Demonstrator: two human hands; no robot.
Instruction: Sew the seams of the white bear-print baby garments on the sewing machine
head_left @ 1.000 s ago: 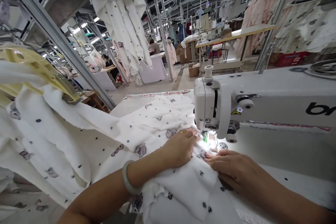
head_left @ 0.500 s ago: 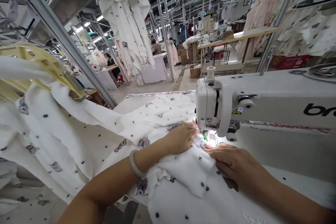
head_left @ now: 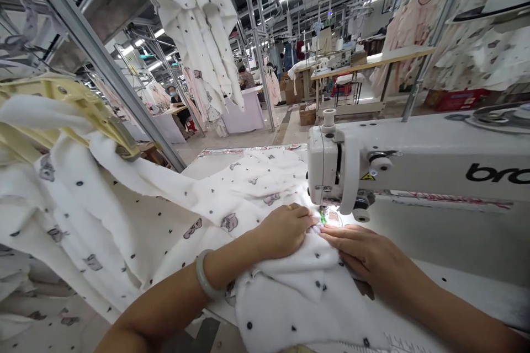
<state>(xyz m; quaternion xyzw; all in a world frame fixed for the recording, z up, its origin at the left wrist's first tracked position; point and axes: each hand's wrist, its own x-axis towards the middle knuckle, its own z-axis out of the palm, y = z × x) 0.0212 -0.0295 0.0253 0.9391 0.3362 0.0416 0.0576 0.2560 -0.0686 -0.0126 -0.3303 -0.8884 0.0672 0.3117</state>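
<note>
White fleecy fabric [head_left: 290,270] with grey animal prints and dark dots lies over the sewing table and runs left. A white sewing machine [head_left: 327,165] stands at the right, its lit needle area above the fabric edge. My left hand [head_left: 285,231], with a pale bangle on its wrist, is closed on the fabric just left of the presser foot. My right hand [head_left: 364,248] lies with its fingers stretched together at the fabric edge, just right of and below the foot, fingertips on the cloth.
A yellow plastic rack [head_left: 70,102] at the left bears more of the fabric. Printed cloth [head_left: 199,27] hangs above. Metal posts, a wooden-topped table [head_left: 372,60], a red crate [head_left: 455,99] and people at other tables stand farther back.
My left hand has shifted slightly left and down with the fabric under it. My right hand stays nearly in place. The view has moved a little.
</note>
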